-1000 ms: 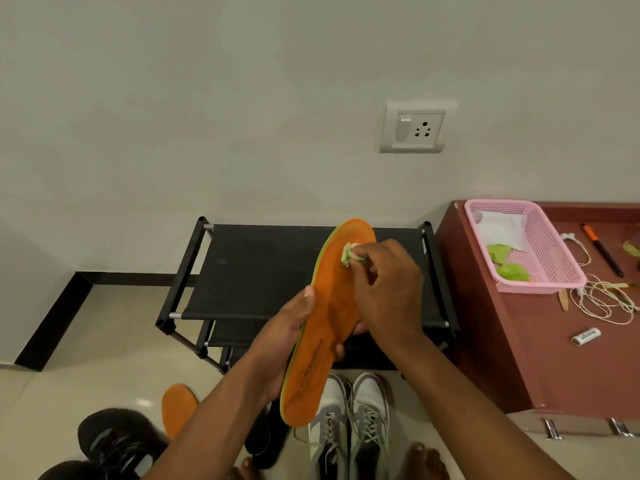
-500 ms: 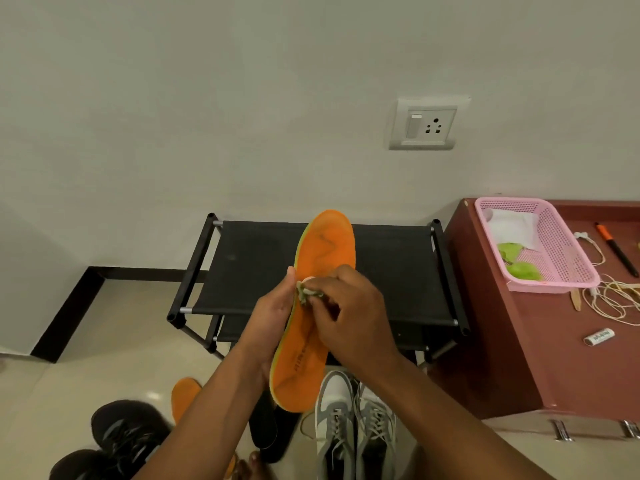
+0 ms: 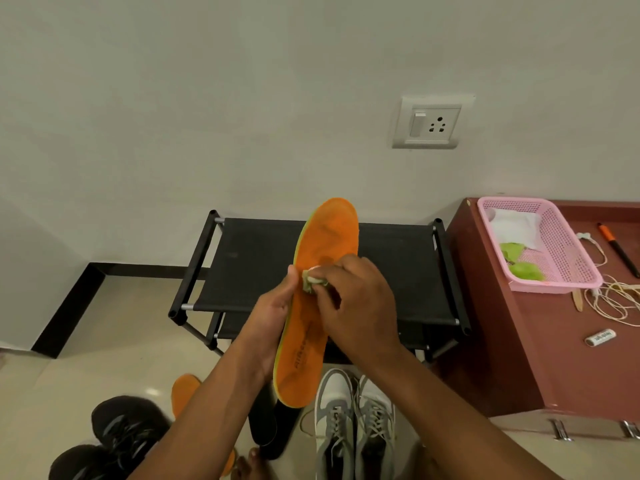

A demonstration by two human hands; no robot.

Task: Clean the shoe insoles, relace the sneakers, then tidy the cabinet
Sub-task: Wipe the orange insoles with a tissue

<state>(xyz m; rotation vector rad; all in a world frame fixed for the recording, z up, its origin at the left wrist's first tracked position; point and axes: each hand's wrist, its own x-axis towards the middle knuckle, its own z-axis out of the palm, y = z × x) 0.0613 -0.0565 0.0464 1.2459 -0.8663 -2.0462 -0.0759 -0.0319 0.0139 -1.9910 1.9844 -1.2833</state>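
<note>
The left hand (image 3: pixel 273 317) grips the insole (image 3: pixel 320 296) upright above the rack (image 3: pixel 249 258), bracing it from behind. The right hand (image 3: pixel 356 303) pinches a wad (image 3: pixel 311 282) against its middle, apparently scrubbing.

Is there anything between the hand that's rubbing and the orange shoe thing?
Only a small crumpled wipe. The right hand pinches it and presses it against the orange insole, which the left hand holds upright.

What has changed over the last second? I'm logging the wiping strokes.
The right hand, pinching the wipe, has slid it from the toe end down to the middle of the orange insole. The left hand still grips the insole's edge; nothing was let go.
</note>
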